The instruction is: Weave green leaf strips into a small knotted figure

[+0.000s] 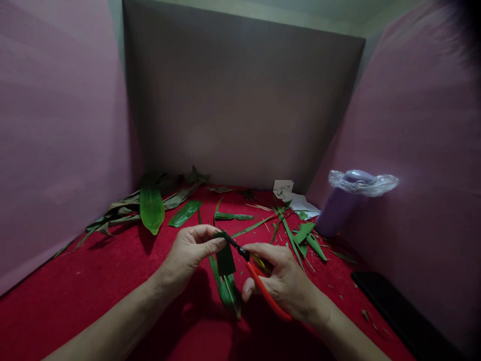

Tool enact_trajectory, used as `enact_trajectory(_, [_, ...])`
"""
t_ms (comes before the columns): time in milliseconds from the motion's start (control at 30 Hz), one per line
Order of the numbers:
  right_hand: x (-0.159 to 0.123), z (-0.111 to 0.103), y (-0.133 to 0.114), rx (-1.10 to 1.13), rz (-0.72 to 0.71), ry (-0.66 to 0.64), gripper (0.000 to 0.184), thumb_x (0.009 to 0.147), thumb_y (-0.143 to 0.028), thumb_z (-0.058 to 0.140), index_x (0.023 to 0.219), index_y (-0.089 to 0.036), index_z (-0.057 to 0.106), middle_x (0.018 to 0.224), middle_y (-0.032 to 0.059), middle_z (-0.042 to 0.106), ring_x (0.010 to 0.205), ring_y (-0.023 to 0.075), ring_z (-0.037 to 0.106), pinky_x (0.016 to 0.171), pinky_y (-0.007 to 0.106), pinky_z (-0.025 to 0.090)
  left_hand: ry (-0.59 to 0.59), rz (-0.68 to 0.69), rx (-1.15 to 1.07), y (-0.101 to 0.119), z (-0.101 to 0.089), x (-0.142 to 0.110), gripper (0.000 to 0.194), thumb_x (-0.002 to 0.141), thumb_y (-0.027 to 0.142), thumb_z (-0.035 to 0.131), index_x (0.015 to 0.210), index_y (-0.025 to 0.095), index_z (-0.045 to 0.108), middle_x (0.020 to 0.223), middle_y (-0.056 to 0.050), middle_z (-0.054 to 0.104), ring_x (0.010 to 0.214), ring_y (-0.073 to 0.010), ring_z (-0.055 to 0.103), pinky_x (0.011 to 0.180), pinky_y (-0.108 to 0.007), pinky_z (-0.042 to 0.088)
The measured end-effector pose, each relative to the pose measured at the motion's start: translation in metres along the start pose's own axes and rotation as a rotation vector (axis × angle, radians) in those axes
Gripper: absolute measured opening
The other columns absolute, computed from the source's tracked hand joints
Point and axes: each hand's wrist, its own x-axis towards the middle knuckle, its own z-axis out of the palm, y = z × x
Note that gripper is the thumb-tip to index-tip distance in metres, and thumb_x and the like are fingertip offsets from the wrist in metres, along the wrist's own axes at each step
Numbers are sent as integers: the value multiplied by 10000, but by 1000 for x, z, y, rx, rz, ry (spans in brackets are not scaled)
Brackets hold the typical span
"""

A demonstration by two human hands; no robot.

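In the head view, the left hand (190,255) pinches a flat, dark green leaf piece (226,259) between thumb and finger, in the middle, above the floor cloth. The right hand (287,276) has its fingers curled around the scissors (263,290), with smooth orange handles and thin black blades at the top of the piece. Below is a long, ridged leaf (230,296); I cannot tell if they touch. A shiny, wide leaf (151,208) lies near dry, crinkly leaves (122,209). The red cloth (176,321) looks soft. A purple cup (332,213) wears crinkly clear plastic (381,185). The back wall (240,100) is plain gray, the side walls (56,125) pink.
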Motion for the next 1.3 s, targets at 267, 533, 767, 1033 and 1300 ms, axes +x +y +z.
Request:
enact_trajectory(267, [-1,3,0,-27,23,-3,168,713,-258,677,853,-189,613,574,-54,513,537,95,324,507,227,257,17,-4,-17,-6,0,1,96,688,231,705,713,146,670,660,-3,665,619,-108,560,633,-223,441])
enact_trajectory(533, [0,1,-4,-60,41,-10,324,617,-310,748,866,-208,570,583,-83,339,546,85,301,492,204,246,10,9,-6,-3,0,1,102,692,243,702,719,150,671,684,-8,663,648,-119,563,654,-235,441])
enact_trajectory(767, [0,0,-5,-87,24,-15,380,607,-346,748,907,-208,558,617,-71,373,565,90,330,496,201,263,17,12,-1,-1,2,1,105,689,248,701,713,150,671,679,-13,662,643,-130,567,652,-247,441])
enact_trajectory(1033, [-1,-1,-8,-116,37,-33,384,620,-365,738,920,-211,555,598,-73,414,547,90,351,487,199,265,14,13,-14,-1,1,-1,100,687,245,704,708,152,671,669,-8,659,633,-124,566,646,-239,445])
enact_trajectory(1300, [-1,1,-7,-248,-5,48,509,566,-474,760,960,-215,568,684,-50,485,575,101,384,519,208,300,12,10,-17,-3,1,-1,85,699,229,694,725,150,675,677,-11,667,633,-121,568,650,-231,447])
